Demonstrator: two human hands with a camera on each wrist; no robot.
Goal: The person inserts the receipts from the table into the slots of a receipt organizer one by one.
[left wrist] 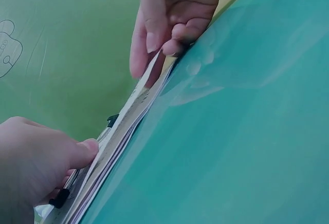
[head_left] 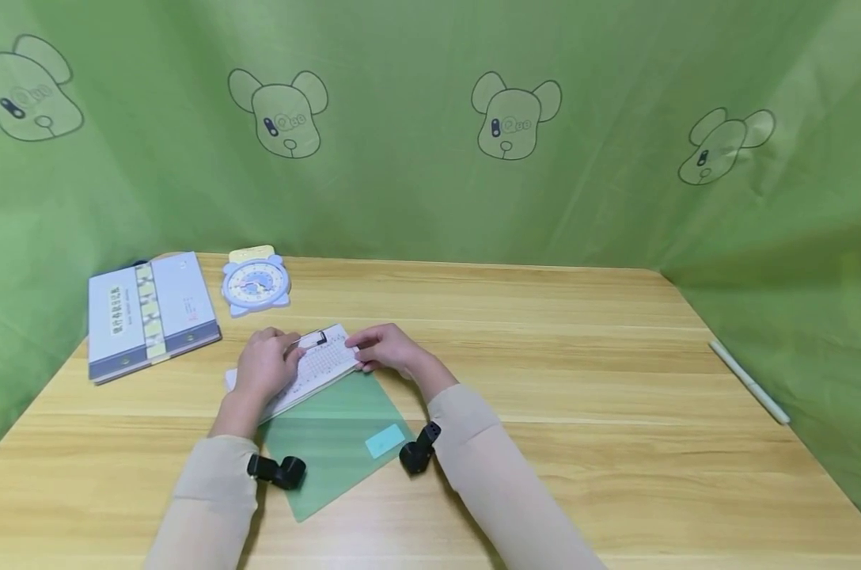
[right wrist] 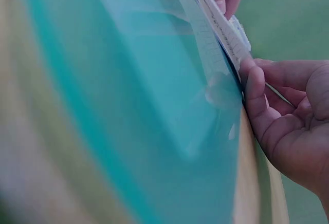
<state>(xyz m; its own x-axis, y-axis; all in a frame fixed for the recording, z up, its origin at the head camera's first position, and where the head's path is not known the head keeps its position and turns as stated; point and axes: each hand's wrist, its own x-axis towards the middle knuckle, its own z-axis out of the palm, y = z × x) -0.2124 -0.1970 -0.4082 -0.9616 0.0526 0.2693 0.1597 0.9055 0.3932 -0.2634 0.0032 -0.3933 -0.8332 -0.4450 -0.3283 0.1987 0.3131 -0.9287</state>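
A stack of printed papers [head_left: 322, 366] lies tilted over the upper part of a translucent green folder [head_left: 331, 443]. On the papers sits a metal clip [head_left: 321, 338] with black ends. My left hand [head_left: 265, 366] pinches this clip over the papers' left part; in the left wrist view, its thumb [left wrist: 87, 152] lies by the clip's bar, and most of its other fingers are hidden. At the stack's right end, my right hand [head_left: 386, 348] pinches the papers' edge. In the right wrist view, that hand [right wrist: 293, 106] has thumb and fingers at the papers' corner.
A thick white-and-blue binder [head_left: 177, 309] with a patterned band lies at the left. Next to it is a blue toy clock [head_left: 256, 283]. A white pen-like stick [head_left: 749, 382] lies along the right table edge. Green curtains [head_left: 402, 198] surround the wooden table [head_left: 580, 396].
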